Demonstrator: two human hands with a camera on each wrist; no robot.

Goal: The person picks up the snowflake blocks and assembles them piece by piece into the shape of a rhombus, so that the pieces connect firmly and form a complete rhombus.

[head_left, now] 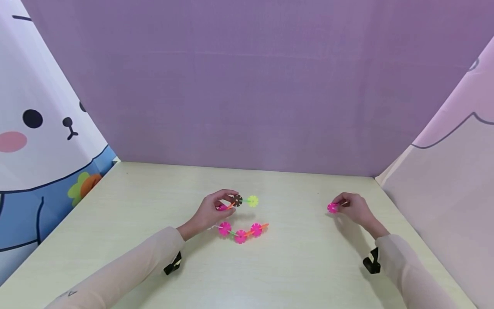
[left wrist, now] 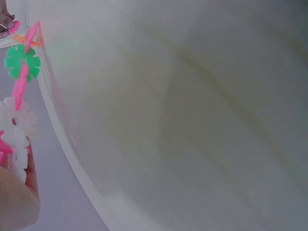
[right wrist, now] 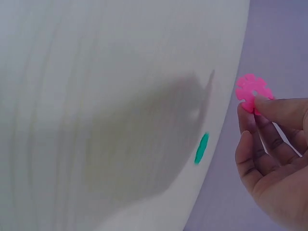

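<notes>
My left hand grips a string of notched plastic snowflake discs. A dark brown disc, a yellow disc and an orange one show at its fingertips. Just below runs a row of pink discs with green, orange and white ones between; whether it joins the held part I cannot tell. In the left wrist view, white discs and a green disc appear beside the hand. Far to the right, my right hand pinches a single pink disc between thumb and fingers.
A flat green piece shows on the table in the right wrist view. The pale wooden table meets a purple backdrop at its far edge. Printed cloth panels flank both sides. Each wrist carries a black camera mount.
</notes>
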